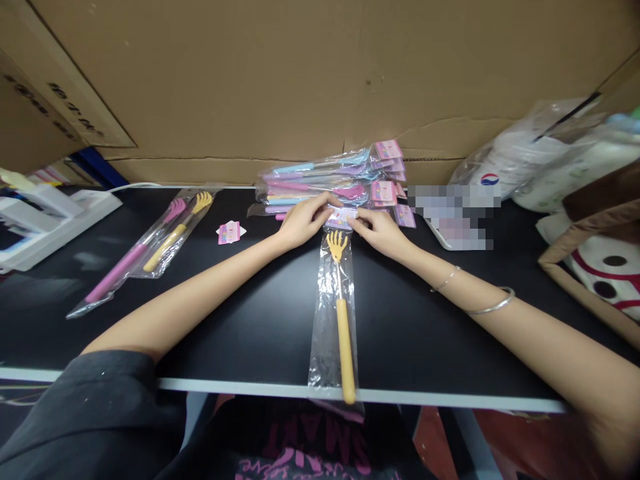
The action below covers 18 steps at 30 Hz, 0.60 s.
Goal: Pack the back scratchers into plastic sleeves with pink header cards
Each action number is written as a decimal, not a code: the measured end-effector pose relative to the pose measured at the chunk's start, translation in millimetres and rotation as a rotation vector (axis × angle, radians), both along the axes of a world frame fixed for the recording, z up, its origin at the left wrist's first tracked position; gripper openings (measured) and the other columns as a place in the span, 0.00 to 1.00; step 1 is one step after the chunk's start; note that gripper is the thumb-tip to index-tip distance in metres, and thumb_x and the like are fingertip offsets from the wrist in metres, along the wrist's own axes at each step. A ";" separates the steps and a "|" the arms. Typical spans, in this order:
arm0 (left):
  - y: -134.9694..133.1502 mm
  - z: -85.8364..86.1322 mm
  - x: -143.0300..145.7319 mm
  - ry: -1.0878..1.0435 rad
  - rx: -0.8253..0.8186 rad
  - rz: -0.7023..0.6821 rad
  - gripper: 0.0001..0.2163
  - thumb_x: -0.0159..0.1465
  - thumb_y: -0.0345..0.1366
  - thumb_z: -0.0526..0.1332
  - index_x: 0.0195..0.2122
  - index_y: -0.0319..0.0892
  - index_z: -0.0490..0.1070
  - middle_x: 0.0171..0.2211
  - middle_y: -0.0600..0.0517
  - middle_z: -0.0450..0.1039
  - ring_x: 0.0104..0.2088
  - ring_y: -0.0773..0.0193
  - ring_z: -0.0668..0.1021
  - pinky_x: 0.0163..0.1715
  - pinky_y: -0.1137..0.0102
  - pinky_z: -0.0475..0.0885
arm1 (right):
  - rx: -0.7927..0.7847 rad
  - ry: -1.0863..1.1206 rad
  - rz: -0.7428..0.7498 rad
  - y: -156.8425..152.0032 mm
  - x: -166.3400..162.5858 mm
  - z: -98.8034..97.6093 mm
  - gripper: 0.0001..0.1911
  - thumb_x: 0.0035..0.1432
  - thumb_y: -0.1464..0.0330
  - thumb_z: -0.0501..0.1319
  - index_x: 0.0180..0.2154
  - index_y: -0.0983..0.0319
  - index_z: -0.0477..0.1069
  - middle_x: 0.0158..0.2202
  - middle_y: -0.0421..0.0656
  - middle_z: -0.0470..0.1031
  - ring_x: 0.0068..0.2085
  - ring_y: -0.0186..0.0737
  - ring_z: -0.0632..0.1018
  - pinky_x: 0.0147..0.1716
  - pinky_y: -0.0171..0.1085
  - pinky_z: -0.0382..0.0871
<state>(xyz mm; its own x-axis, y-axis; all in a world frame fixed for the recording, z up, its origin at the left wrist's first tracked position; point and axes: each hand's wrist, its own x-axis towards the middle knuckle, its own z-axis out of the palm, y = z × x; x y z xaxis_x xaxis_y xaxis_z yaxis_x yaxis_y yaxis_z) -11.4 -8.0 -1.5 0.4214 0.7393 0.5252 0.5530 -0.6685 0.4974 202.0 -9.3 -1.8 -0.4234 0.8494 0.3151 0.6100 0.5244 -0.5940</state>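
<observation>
A yellow back scratcher [345, 333] lies in a clear plastic bag [325, 333] in front of me, its handle end at the table's front edge. At the top of the bag is a printed header card [342, 217]. My left hand [307, 220] pinches the card's left side, and my right hand [377, 230] pinches its right side. Just behind my hands lies a pile of bagged back scratchers [320, 177] in blue, pink and other colours, with cards at their right ends. To the left rest a pink back scratcher [120, 267] and a yellow one [170, 243], both in clear bags.
Small pink cards [229, 232] lie left of my hands. A white power strip [90, 210] is at the far left. A phone [445, 223], partly pixelated, lies to the right, near bagged white cups [515, 160] and a fabric bag [600, 233]. Cardboard [300, 80] stands behind the table.
</observation>
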 end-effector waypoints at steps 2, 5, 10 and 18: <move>0.9 -0.5 -0.1 -0.008 -0.001 -0.004 0.11 0.69 0.37 0.53 0.47 0.42 0.71 0.35 0.51 0.75 0.32 0.64 0.74 0.35 0.71 0.65 | 0.003 -0.003 -0.007 -0.2 -0.1 0.1 0.20 0.62 0.53 0.54 0.26 0.60 0.60 0.21 0.37 0.62 0.26 0.35 0.64 0.29 0.36 0.53; 2.1 -1.2 0.3 -0.019 0.007 -0.014 0.10 0.69 0.36 0.53 0.47 0.42 0.71 0.34 0.51 0.74 0.32 0.64 0.73 0.35 0.71 0.66 | 0.011 -0.010 -0.012 -0.1 0.0 0.4 0.20 0.63 0.53 0.53 0.25 0.60 0.60 0.21 0.38 0.63 0.26 0.36 0.65 0.29 0.36 0.53; 2.5 -1.4 1.6 -0.044 0.033 -0.037 0.10 0.68 0.34 0.53 0.46 0.40 0.70 0.34 0.50 0.74 0.32 0.64 0.72 0.35 0.71 0.66 | 0.028 0.002 0.020 0.5 0.0 0.9 0.18 0.65 0.57 0.52 0.26 0.60 0.59 0.22 0.39 0.64 0.26 0.37 0.66 0.29 0.37 0.54; 1.1 0.0 1.4 -0.035 0.024 -0.033 0.12 0.64 0.29 0.53 0.46 0.40 0.70 0.32 0.51 0.73 0.31 0.64 0.72 0.36 0.70 0.68 | 0.028 -0.002 -0.014 -0.4 -0.8 0.9 0.17 0.64 0.59 0.52 0.25 0.59 0.57 0.22 0.39 0.65 0.26 0.38 0.67 0.31 0.37 0.55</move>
<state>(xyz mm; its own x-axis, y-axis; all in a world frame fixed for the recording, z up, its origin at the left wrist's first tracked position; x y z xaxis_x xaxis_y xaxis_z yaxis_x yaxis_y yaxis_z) -9.9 -6.9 -1.5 0.4267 0.7121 0.5576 0.5132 -0.6983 0.4990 201.2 -9.8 -0.9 -0.4116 0.8463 0.3380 0.6186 0.5318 -0.5783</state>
